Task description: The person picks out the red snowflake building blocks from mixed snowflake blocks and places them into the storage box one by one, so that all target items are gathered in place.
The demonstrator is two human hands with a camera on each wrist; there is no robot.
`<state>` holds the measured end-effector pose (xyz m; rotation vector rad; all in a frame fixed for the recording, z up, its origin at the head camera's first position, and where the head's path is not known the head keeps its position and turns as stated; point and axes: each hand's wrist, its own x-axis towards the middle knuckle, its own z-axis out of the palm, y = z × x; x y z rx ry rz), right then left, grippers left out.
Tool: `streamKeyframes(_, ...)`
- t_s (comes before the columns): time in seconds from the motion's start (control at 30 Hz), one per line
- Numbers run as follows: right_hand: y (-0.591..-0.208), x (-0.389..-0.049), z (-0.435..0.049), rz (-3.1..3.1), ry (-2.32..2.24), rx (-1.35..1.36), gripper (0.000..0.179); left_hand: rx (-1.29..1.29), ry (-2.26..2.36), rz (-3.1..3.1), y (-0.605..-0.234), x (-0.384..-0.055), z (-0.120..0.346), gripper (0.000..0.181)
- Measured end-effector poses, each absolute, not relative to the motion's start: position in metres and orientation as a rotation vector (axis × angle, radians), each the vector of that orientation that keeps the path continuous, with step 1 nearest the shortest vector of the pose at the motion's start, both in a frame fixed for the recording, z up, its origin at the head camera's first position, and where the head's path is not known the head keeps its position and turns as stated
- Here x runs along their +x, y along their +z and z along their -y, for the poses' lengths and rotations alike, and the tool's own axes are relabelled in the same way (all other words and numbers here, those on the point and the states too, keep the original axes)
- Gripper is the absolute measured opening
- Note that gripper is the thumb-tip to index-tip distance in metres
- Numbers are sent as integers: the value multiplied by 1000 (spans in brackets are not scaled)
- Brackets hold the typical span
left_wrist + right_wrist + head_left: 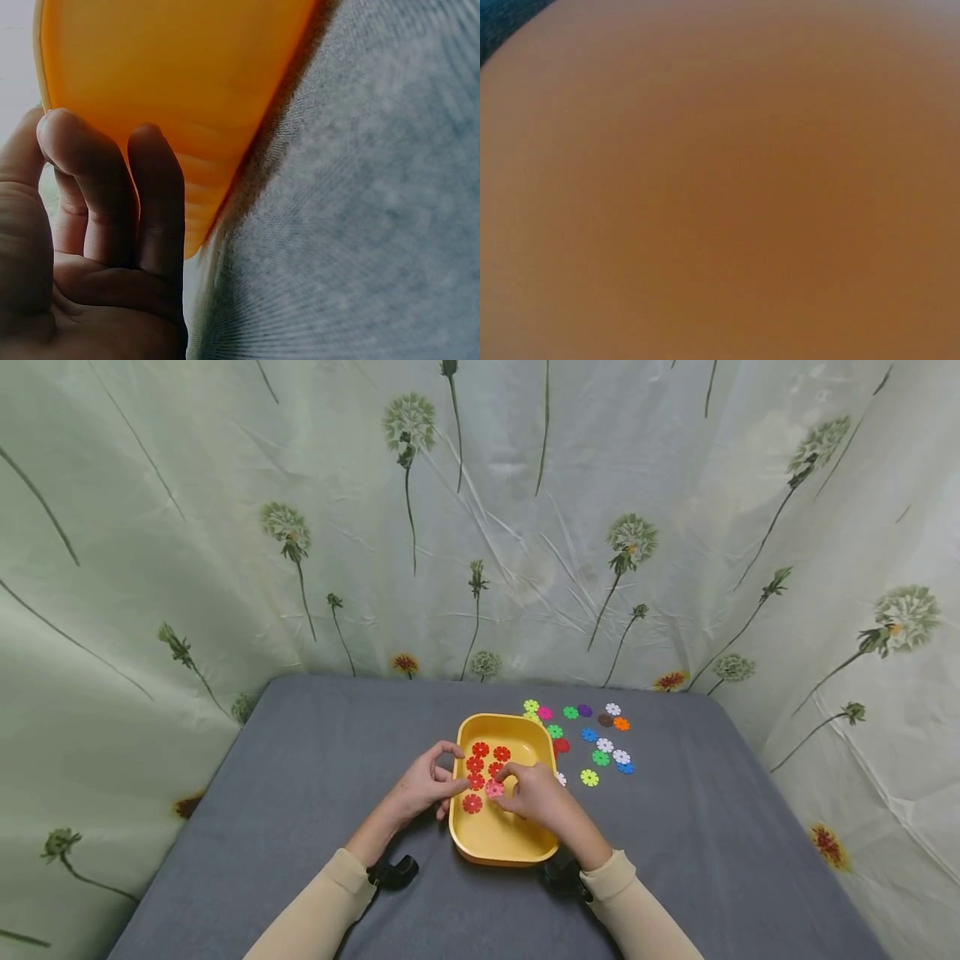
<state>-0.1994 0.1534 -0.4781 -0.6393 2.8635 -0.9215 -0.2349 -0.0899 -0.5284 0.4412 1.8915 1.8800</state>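
A yellow plastic tray point(504, 852) sits on the grey table in front of me. Inside it, several red notched plastic discs point(472, 803) lie in two columns on the left half. My left hand point(422, 785) grips the tray's left rim, thumb over the edge and fingers against the outer wall; the left wrist view shows those curled fingers point(90, 172) on the orange-looking side point(187, 67). Over the tray's middle, my right hand point(536, 793) pinches a pink notched disc point(494, 788) between thumb and forefinger. The right wrist view is filled by a blurred orange-brown surface.
Loose discs in many colours, such as a lime one point(589, 777), an orange one point(621, 724) and a blue one point(589, 735), lie scattered right of and behind the tray. A flower-print curtain point(517, 568) hangs behind the table point(330, 752).
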Motion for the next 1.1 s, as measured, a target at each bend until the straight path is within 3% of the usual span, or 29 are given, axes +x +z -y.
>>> streamKeyframes(0.73,-485,-193,-145,-2999,-413,-649,23,472,1883,-1894,-528,-235,89,44)
streamKeyframes(0.93,-483,-195,-147,-2972,-554,-681,25,469,1876,-1906,-529,-236,90,44)
streamKeyframes(1.1,-476,-199,-156,-2709,-1024,-603,33,452,1871,-1908,-528,-234,89,47)
